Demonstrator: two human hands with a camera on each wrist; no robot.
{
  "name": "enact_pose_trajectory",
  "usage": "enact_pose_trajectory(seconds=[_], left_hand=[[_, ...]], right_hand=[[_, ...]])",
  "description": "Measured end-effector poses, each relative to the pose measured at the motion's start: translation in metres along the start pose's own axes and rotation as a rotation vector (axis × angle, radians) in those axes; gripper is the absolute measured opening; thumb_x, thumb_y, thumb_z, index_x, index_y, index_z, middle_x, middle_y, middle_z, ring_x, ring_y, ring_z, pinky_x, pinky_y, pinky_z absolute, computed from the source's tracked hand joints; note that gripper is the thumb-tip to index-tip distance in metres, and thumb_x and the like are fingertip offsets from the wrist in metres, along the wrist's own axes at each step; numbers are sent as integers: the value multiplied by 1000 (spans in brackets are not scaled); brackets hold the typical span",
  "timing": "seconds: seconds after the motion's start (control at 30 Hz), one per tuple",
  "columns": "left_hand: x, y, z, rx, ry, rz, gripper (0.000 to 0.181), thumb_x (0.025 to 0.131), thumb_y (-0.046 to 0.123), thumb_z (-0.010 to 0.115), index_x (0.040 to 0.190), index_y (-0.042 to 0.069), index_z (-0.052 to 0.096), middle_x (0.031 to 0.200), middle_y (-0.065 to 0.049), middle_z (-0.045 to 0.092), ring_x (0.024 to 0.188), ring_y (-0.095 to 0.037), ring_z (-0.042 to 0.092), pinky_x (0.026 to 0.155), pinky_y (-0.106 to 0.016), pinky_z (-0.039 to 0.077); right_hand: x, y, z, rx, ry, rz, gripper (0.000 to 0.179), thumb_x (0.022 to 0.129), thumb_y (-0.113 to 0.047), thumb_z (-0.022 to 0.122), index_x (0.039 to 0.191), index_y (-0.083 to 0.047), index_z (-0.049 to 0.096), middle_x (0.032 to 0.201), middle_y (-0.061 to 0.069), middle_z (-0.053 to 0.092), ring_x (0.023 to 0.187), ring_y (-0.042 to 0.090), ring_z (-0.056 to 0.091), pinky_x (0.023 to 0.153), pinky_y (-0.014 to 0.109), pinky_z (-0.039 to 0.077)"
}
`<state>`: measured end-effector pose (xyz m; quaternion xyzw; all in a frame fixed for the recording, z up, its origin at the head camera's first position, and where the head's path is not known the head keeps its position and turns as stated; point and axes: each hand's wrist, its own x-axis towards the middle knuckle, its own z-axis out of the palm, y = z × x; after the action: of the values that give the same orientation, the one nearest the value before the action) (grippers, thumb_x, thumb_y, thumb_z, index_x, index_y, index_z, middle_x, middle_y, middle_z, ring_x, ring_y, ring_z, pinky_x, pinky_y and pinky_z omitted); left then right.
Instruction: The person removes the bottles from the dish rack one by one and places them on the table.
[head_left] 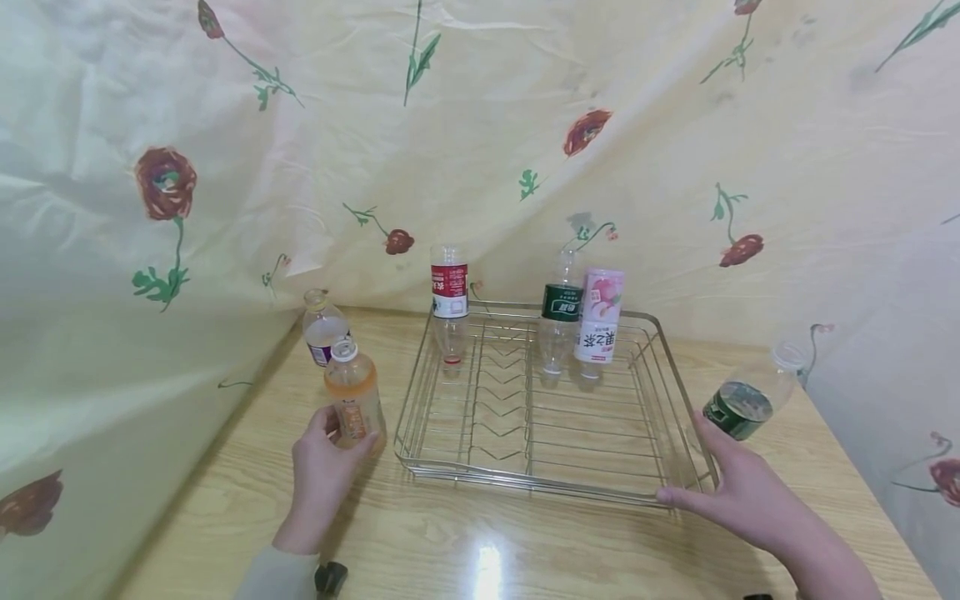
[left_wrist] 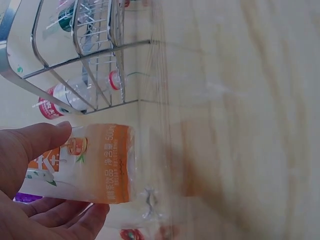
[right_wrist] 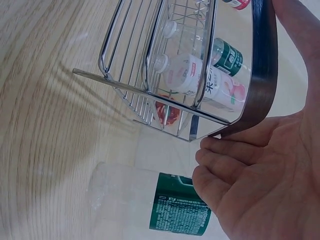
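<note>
Creased, flower-printed cloth [head_left: 450, 125] hangs behind a wood-grained table [head_left: 405, 533]. Left of centre, the left hand [head_left: 326, 467] grips a rounded, orange-labelled clear bottle [head_left: 356, 393]; lower right, the right hand [head_left: 742, 493], fingers loosely extended, touches the corner of a shiny metal wire rack [head_left: 525, 482].

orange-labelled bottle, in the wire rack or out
Out: the head view shows the left hand gripping the orange-labelled bottle outside the wire rack, to its left.
</note>
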<state>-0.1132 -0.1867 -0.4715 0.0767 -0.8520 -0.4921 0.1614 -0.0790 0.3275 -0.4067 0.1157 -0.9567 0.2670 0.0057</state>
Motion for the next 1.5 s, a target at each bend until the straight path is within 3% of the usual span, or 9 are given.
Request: enact_pose_trajectory(seconds=[0.33, 1.07, 1.5], left_hand=[[2, 4, -2, -24, -24, -10, 66, 81, 8, 87, 133, -11, 51, 129, -33, 58, 118, -48, 59, 99, -51, 51], [2, -3, -1, 43, -70, -11, 67, 80, 9, 87, 130, -11, 48, 126, -34, 60, 115, -47, 61, 97, -55, 52], [1, 0, -3, 46, -112, -38, 76, 82, 13, 85, 139, -12, 41, 137, -35, 52, 126, -52, 51, 103, -60, 44]], right_hand=[[-1, -1, -2, -12, -2, -3, 126, 76, -51, 87, 157, 10, 13, 154, 40, 25, 135, 61, 30, 99, 75, 34], [-1, -2, -1, -23, -32, 36, 127, 75, -57, 85, 158, 9, 14, 155, 39, 25, 133, 62, 32, 98, 75, 36], [-1, -2, -1, -26, -19, 27, 127, 75, -56, 86, 157, 11, 16, 154, 40, 27, 133, 61, 33, 98, 75, 36]])
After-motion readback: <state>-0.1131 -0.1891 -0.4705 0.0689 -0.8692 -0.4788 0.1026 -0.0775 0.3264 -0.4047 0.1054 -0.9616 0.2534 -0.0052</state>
